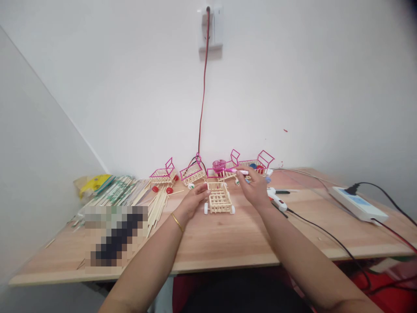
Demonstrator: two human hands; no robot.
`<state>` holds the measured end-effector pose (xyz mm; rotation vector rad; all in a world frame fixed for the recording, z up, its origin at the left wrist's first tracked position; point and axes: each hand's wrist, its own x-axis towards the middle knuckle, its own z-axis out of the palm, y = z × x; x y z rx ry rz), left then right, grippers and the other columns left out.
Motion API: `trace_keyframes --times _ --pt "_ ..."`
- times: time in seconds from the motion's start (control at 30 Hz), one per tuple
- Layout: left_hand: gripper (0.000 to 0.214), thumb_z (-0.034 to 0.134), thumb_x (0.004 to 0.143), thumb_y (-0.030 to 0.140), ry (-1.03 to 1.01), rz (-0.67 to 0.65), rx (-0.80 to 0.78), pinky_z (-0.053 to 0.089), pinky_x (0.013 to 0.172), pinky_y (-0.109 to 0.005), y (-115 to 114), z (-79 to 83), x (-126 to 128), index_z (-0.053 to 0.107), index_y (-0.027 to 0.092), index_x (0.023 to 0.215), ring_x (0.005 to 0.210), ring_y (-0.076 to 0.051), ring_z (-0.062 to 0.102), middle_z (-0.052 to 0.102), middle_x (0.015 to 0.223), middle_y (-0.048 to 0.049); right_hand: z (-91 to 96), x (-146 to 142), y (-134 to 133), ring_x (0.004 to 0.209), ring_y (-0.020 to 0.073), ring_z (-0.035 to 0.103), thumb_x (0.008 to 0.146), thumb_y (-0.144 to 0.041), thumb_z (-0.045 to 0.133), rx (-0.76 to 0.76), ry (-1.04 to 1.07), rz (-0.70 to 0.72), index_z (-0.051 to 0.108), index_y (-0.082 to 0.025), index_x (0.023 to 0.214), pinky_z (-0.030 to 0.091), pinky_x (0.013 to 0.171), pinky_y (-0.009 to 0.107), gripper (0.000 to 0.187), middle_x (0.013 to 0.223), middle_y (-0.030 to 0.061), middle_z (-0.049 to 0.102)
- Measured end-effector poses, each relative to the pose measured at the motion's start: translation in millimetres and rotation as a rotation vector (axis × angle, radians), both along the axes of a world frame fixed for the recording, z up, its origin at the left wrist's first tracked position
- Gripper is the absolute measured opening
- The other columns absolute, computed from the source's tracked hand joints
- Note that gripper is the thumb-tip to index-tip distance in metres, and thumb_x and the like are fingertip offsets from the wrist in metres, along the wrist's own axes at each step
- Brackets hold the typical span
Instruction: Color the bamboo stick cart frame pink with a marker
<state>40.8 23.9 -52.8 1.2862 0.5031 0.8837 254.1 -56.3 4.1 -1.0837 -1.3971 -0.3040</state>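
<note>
A small cart made of wooden sticks (221, 201), with white wheels, stands on the table in front of me. The fingers of my left hand (193, 201) grip its left far corner. My right hand (254, 187) pinches a paintbrush (240, 172) with a pale handle, its pink end pointing left above the cart's far side. Just behind that tip stands a small cup of pink paint (219, 164). Several more stick carts with pink-painted rims and handles, such as the stick cart at the left (163, 175), line the wall.
Loose wooden sticks (158, 208), red caps (169, 190) and packets of sticks (117, 191) lie to the left, beside a blurred-out patch. At right are a glue gun (277, 201) with its cable and a white power strip (358, 205). A red-black cord hangs from the wall socket (210, 30).
</note>
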Motion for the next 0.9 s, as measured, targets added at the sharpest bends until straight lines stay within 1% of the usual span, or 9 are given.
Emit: trace_keyframes --times 0.17,0.27,0.33,0.53,0.77,0.9 --pt "0.044 0.083 0.072 0.033 0.007 0.008 -0.005 0.041 0.106 -0.044 0.6 0.0 0.2 0.070 0.019 0.112 0.113 -0.027 0.063 0.070 0.118 -0.0103 1.3 -0.7 -1.8 0.084 0.0206 0.069 0.093 -0.033 0.056 -0.005 0.007 0.018 0.069 -0.022 0.096 0.052 0.075 0.032 0.017 0.092 0.0057 0.075" --pt "0.045 0.083 0.072 0.034 0.012 0.007 -0.006 0.041 0.105 -0.045 -0.4 1.2 0.5 0.069 0.019 0.113 0.115 -0.027 0.062 0.070 0.119 -0.0105 1.9 -3.8 -1.3 0.080 0.0197 0.068 0.094 -0.033 0.055 -0.023 -0.009 0.033 0.069 -0.021 0.097 0.051 0.073 0.032 0.018 0.090 0.0055 0.074" --pt "0.046 0.082 0.072 0.034 0.014 0.003 -0.007 0.042 0.105 -0.045 -1.0 1.9 0.7 0.069 0.019 0.113 0.115 -0.027 0.062 0.070 0.119 -0.0106 1.2 -3.3 -0.2 0.078 0.0194 0.068 0.094 -0.033 0.056 -0.011 -0.010 0.024 0.069 -0.021 0.096 0.051 0.072 0.032 0.018 0.088 0.0053 0.074" --pt "0.046 0.082 0.072 0.035 0.025 0.001 -0.006 0.041 0.105 -0.045 -1.4 2.6 1.0 0.069 0.018 0.113 0.112 -0.027 0.064 0.071 0.117 -0.0113 -1.4 3.9 1.9 0.083 0.0203 0.069 0.093 -0.033 0.057 0.015 0.014 -0.026 0.069 -0.021 0.096 0.052 0.074 0.032 0.017 0.091 0.0058 0.075" --pt "0.045 0.083 0.072 0.033 0.012 0.017 -0.015 0.040 0.106 -0.045 -1.7 2.1 0.9 0.069 0.018 0.112 0.113 -0.027 0.063 0.070 0.119 -0.0113 1.5 -0.8 0.4 0.083 0.0209 0.070 0.093 -0.036 0.057 -0.003 0.012 0.001 0.069 -0.021 0.095 0.053 0.076 0.033 0.019 0.091 0.0061 0.075" --pt "0.046 0.083 0.072 0.034 0.011 0.009 -0.020 0.041 0.105 -0.045 -1.6 1.8 0.8 0.069 0.018 0.112 0.112 -0.027 0.064 0.070 0.117 -0.0113 -0.2 2.4 0.8 0.083 0.0207 0.069 0.093 -0.038 0.056 -0.019 0.046 -0.029 0.069 -0.022 0.096 0.054 0.074 0.033 0.021 0.092 0.0059 0.075"
